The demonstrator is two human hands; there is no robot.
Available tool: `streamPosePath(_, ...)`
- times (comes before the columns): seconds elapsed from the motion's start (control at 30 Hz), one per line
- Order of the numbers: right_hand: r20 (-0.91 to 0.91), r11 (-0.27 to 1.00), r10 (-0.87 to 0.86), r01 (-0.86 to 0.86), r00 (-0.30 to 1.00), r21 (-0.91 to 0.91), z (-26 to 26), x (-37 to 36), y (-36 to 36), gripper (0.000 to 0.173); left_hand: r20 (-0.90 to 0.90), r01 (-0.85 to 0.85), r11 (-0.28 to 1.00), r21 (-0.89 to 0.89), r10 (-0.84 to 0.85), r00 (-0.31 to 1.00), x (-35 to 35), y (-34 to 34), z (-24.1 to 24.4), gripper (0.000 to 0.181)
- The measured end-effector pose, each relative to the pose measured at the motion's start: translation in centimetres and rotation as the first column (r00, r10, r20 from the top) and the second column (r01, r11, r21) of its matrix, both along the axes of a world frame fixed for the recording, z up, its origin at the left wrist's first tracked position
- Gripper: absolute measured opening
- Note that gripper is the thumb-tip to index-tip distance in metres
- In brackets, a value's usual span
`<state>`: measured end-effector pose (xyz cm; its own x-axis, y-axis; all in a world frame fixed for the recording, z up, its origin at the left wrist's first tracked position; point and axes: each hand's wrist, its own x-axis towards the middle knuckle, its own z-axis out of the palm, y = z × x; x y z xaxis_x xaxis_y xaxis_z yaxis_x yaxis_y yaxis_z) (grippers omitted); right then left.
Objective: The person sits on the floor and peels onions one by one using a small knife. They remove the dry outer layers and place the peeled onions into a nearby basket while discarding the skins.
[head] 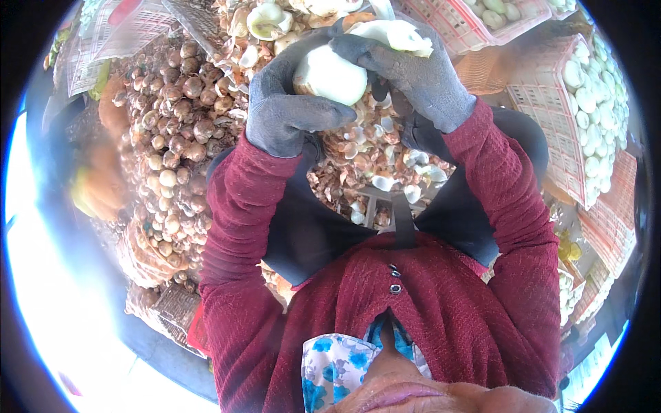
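Note:
A large peeled white onion [330, 75] is held between my two gloved hands. My left hand [289, 98], in a grey glove, grips it from the side, with the thumb along its lower edge. The fingertips of my right hand [408, 72], also gloved in grey, touch the onion's upper right. A pale layer of onion skin [395, 36] lies over the back of those fingers. Something dark shows below the right fingers, too hidden to name. Onion peelings [361, 155] cover the ground between my knees.
A big heap of unpeeled brown onions [181, 118] spreads at the left. Plastic crates of peeled onions stand at the right [547, 118] and upper right [465, 26]. Near the heap's lower end sits a mesh sack [147, 253]. More peelings lie beyond my hands.

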<state>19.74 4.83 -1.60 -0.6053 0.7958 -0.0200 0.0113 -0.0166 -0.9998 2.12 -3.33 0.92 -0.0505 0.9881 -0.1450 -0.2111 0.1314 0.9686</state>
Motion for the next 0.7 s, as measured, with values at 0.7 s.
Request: streamPosePath(0.7, 0.273, 0.988, -0.059, 0.096, 0.96, -0.121, -0.7, -0.6, 1.9, 0.025, -0.154, 0.043, 0.957, 0.286, 0.001, 0.988, -0.2, 0.7, -0.2, 0.085)
